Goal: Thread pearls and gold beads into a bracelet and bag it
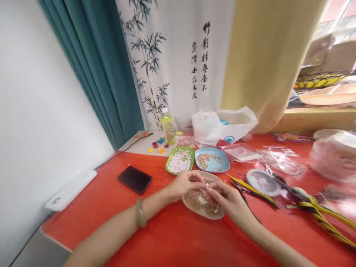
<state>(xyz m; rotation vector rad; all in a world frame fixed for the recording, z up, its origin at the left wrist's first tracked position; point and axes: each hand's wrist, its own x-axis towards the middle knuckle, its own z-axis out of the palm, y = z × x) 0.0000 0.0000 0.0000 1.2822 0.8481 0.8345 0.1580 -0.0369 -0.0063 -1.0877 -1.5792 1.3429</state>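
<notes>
My left hand and my right hand meet fingertip to fingertip above a pale dish that holds many small gold beads. Both hands are closed in a pinch on a tiny white bead between them; any thread or wire at it is too small to make out. The fingers hide part of the dish. Just behind stand a green tray with white pearl-like beads and a light blue tray with gold pieces.
A black phone lies to the left on the red table. Yellow-handled pliers, a round clear lid and more tools lie to the right. Behind the trays stand a bottle and a white plastic bag.
</notes>
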